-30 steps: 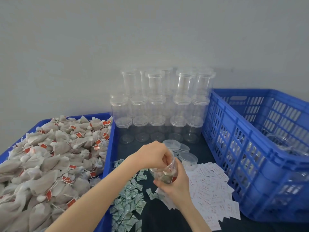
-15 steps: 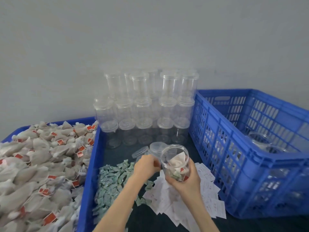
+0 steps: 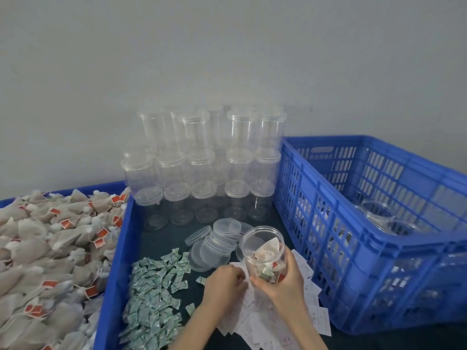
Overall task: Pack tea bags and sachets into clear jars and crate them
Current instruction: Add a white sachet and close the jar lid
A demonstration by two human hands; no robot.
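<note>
The right hand point(image 3: 283, 281) is wrapped round the lower half of an open clear jar point(image 3: 264, 251), holding it upright just above the worktop point(image 3: 161, 238); tea bags and a greenish sachet show through its wall. The left hand point(image 3: 223, 286) sits just beside it, fingers curled down onto the white paper slips point(image 3: 310, 296); whether it pinches one I cannot tell, as the fingertips are blurred and turned away.

The slips lie scattered under and to the right of both hands, partly covered by the wrists. Left of them is a loose heap of small green sachets point(image 3: 151, 299), crinkled and foil-like. Behind the held jar lies a cluster of round clear lids point(image 3: 219, 239), some leaning on one another. Further back, empty lidded jars point(image 3: 207, 162) are stacked three high against the grey wall point(image 3: 227, 59); their transparency makes the rear rows hard to count.

At the right stands a blue slatted plastic crate point(image 3: 379, 223), its near corner cut off; jars inside point(image 3: 376, 213) show only as rims. At the left a blue tray point(image 3: 113, 274) holds a mound of soft mesh tea bags point(image 3: 45, 248) with red tags, running out of frame.
</note>
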